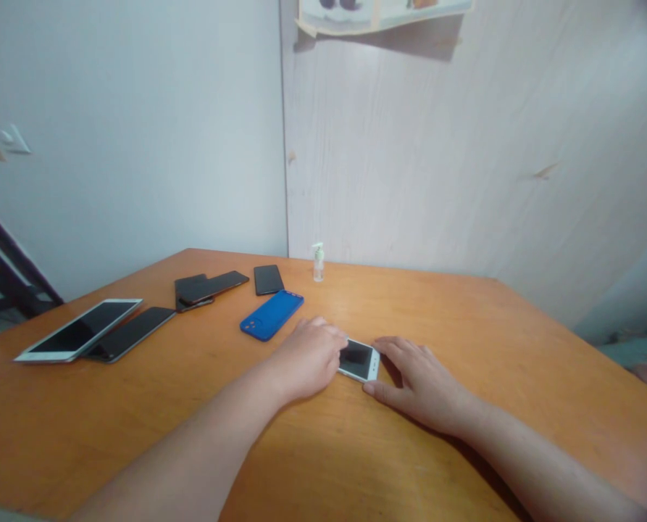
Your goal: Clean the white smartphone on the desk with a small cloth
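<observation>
A white smartphone (357, 359) with a dark screen lies face up on the wooden table. My left hand (313, 357) is curled over its left end, covering that part of it. At the other end, my right hand (418, 380) has its thumb at the near corner and its fingers at the far corner, spanning the phone's width. Just beyond my left hand lies a blue phone case (272, 315), with its camera cutout toward the left.
Farther left are a white tablet (84, 330), a black phone (132, 333) beside it, and two overlapping dark phones (214, 286). Another dark phone (269, 279) lies behind the blue case. A clear pump bottle (318, 263) stands near the table's (437, 304) back edge, by the wall.
</observation>
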A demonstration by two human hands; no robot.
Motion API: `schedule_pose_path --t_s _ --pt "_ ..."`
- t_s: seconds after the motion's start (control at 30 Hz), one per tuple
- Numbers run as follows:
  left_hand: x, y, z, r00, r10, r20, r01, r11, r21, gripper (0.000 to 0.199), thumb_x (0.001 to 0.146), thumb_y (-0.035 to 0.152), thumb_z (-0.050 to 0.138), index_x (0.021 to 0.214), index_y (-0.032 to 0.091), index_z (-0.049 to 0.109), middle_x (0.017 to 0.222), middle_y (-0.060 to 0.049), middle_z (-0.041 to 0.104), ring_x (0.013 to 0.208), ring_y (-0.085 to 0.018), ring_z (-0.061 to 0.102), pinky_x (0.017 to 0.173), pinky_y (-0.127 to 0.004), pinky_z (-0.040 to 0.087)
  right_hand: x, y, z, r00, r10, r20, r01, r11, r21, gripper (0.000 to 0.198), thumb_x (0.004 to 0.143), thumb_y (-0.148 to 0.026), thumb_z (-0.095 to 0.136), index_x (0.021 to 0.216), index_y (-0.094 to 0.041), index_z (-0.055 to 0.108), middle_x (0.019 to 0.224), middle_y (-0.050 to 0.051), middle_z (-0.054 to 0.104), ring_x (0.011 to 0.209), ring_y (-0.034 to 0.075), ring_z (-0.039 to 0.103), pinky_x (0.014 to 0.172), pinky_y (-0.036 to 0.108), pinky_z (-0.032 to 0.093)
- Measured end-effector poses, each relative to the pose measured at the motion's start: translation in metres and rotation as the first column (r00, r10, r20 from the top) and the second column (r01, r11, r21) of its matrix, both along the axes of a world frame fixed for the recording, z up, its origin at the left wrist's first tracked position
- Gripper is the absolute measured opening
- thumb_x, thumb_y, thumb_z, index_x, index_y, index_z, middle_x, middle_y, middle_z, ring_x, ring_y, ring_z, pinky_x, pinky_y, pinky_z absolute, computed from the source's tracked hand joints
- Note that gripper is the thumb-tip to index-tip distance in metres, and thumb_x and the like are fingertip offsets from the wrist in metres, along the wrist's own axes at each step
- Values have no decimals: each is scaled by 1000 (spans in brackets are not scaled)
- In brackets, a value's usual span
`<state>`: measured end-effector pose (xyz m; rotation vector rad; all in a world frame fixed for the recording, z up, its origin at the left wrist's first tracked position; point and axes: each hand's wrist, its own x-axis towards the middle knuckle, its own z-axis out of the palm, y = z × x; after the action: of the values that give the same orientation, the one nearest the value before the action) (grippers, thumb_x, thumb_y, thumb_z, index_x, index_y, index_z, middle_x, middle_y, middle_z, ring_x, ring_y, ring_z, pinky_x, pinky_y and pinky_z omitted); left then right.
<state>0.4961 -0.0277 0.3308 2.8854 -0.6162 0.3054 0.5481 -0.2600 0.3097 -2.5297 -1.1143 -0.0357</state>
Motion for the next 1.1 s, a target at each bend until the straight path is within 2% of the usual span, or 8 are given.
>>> schedule_pose_path --t_s 0.07,0.17,0.3,0.5,0.67,0.77,1.0,1.1 --pt "-4 -4 1 1000 -20 13 20 999 35 26 92 21 46 104 25 69 110 -5 72 104 -26 57 87 -43 41 -1 0 1 1000 3 -3 -3 1000 3 53 86 -53 64 129 -23 56 122 10 64 109 28 59 93 43 42" --pt "-4 2 0 998 66 23 -67 994 81 27 94 25 45 110 25 67 118 -6 70 114 -31 55 89 -49 40 -1 0 1 1000 3 0 -3 1000 0 54 86 -53 64 130 -24 56 123 10 63 111 29 58 94 43 42" --pt "-2 7 -4 988 153 -22 -151 987 55 35 93 29 47 125 23 60 135 -9 62 132 -35 45 96 -54 37 0 -1 0 1000 -1 1 1 1000 -1 54 86 -54 64 130 -24 55 124 10 62 111 29 57 94 43 42" --pt "-11 -13 -2 993 -76 -95 72 997 -39 37 94 37 48 128 26 58 138 -4 60 130 -29 47 103 -49 36 0 -1 -1 1000 15 5 -15 1000 9 50 87 -56 63 126 -25 57 122 9 63 111 27 58 95 43 41" --pt "-6 -2 -2 994 57 -98 -62 997 -39 42 94 46 49 130 26 58 141 -5 58 135 -35 41 105 -55 32 3 -1 -4 1000 -15 -5 15 1000 26 57 84 -57 65 129 -24 54 123 10 62 111 28 58 94 43 42" --pt "-4 2 -4 993 86 -86 -91 995 -52 44 94 46 49 132 25 57 139 -7 60 134 -36 42 105 -56 32 5 -2 -6 998 -60 5 60 998 29 60 79 -59 70 124 -22 57 120 12 63 109 30 58 92 44 43" --pt "-7 -19 -9 992 -104 -75 95 989 -113 50 92 53 51 135 28 54 140 -7 58 133 -34 44 106 -54 32 10 -4 -11 999 -35 26 34 999 27 49 79 -52 71 117 -22 61 125 12 61 115 30 56 94 45 43" --pt "-4 -18 -11 995 -83 -54 77 991 -106 50 91 55 52 133 27 55 138 -8 59 135 -36 41 109 -58 27 10 -4 -12 998 -51 20 51 998 22 53 78 -54 71 119 -21 61 126 12 61 116 30 57 96 46 43"
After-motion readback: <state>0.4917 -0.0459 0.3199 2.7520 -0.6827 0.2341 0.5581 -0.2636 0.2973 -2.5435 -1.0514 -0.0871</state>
